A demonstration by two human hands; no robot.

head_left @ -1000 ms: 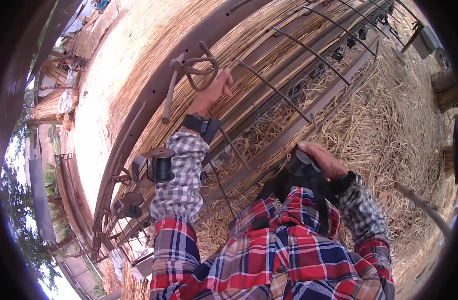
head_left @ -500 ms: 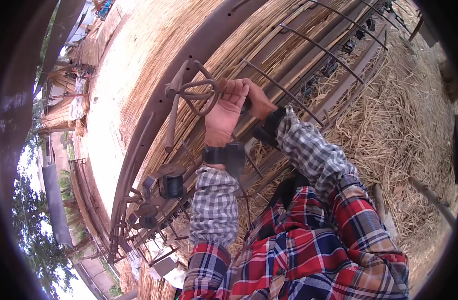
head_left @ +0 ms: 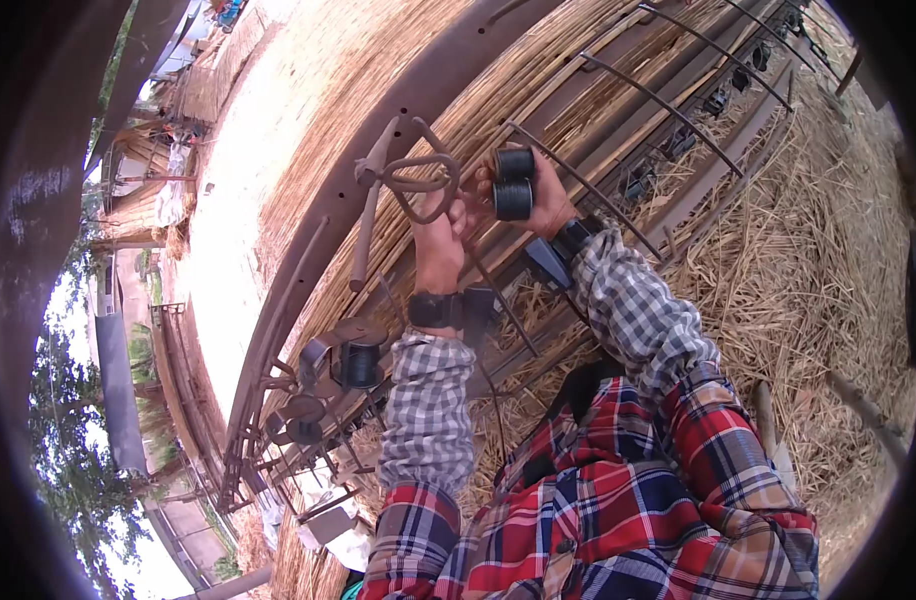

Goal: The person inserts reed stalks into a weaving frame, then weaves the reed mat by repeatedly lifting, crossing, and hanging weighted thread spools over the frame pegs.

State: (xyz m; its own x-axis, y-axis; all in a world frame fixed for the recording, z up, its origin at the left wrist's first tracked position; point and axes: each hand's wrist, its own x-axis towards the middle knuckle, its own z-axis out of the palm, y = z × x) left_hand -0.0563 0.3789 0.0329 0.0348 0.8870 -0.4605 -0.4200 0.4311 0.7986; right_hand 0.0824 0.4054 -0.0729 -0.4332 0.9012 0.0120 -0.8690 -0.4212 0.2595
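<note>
In the upper middle of the frame, the right hand (head_left: pixel 551 200) grips 2 black spools (head_left: pixel 514 192); beside a metal loop (head_left: pixel 424 186), the left hand's (head_left: pixel 439 250) grip cannot be told.

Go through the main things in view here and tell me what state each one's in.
Right hand: closed around the dark two-part spool
Dark two-part spool: held up off the rack
Left hand: fingers bent, partly behind the metal loops; grip unclear
Metal loops: empty of reeds, as far as visible
Rack spool: wound with dark strand
Reeds: lying side by side
Straw: loose, scattered
Left wristband: fastened
</note>
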